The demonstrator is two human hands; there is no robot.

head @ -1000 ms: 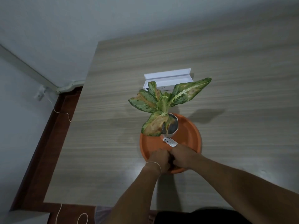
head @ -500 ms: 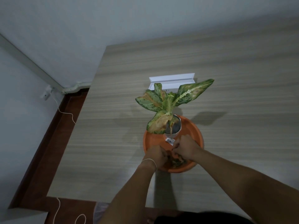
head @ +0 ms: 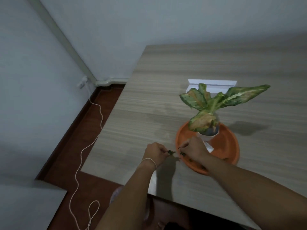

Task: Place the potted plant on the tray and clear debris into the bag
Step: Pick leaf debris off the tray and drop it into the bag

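Note:
A potted plant point(head: 214, 105) with green and orange leaves stands in a white pot point(head: 207, 136) on the round orange tray point(head: 227, 143). My left hand point(head: 156, 152) is just left of the tray above the table, pinching a small piece of green debris point(head: 171, 152). My right hand point(head: 193, 149) hovers over the tray's near-left rim, fingers closed on more green bits point(head: 182, 153). A few dark scraps point(head: 225, 158) lie in the tray. No bag is clearly in view.
The wooden table point(head: 166, 100) runs to the right and back. A white box point(head: 214, 84) sits behind the plant. A white cable point(head: 93, 138) trails over the red floor at the left, by the wall corner.
The view has swung to the left. Both hands have lifted from the tray's front part and moved left, the left hand now past the rim, each with green debris.

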